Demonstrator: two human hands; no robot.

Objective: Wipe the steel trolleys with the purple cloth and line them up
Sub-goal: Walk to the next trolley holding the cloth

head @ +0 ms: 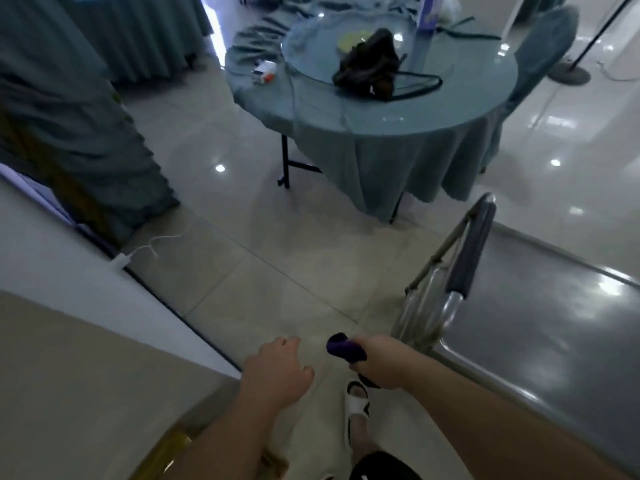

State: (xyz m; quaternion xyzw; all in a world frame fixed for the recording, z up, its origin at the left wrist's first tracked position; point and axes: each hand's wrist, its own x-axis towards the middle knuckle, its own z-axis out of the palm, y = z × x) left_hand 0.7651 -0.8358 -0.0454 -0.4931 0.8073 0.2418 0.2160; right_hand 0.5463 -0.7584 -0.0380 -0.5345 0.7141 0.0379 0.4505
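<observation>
Right hand (379, 365) grips the purple cloth (344, 348) beside a steel trolley (540, 323); left hand (277, 372) holds nothing.

The cloth is bunched in the right fist, sticking out toward the left hand, above the tiled floor (263, 271) and just left of the trolley's near corner. The left hand hangs over the floor with fingers loosely curled, apart from the cloth. The trolley fills the right side, its dark-padded handle (471, 251) raised at the left end. Ahead stands 1 round table (381, 133) with a bag (370, 64) on it.
</observation>
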